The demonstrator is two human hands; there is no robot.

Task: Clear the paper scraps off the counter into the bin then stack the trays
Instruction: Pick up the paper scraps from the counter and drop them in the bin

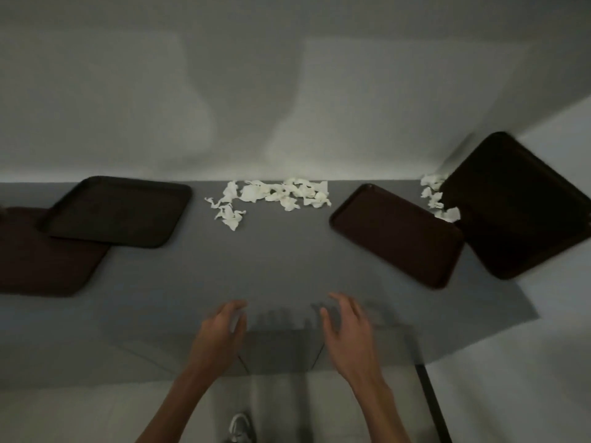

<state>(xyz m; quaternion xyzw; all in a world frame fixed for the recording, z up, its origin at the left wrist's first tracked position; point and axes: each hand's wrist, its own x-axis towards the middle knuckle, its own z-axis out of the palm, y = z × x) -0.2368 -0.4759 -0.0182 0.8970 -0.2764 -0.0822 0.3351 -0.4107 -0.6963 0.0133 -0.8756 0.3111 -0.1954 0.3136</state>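
Observation:
A pile of white paper scraps [270, 196] lies at the back middle of the grey counter [287, 263], against the wall. A smaller bunch of scraps [436, 196] sits at the back right, between two dark brown trays. One tray [396, 235] lies flat right of centre; another tray [518, 203] sticks out over the counter's right end. On the left, a tray [118, 211] overlaps a second tray [41, 251]. My left hand [222, 327] and my right hand [347, 324] hover over the near counter edge, fingers relaxed, holding nothing. No bin is in view.
A pale wall [287, 91] rises right behind the counter. Below the near edge I see pale floor, a grey shoe [240, 426], and a dark table leg [431, 404] at the lower right.

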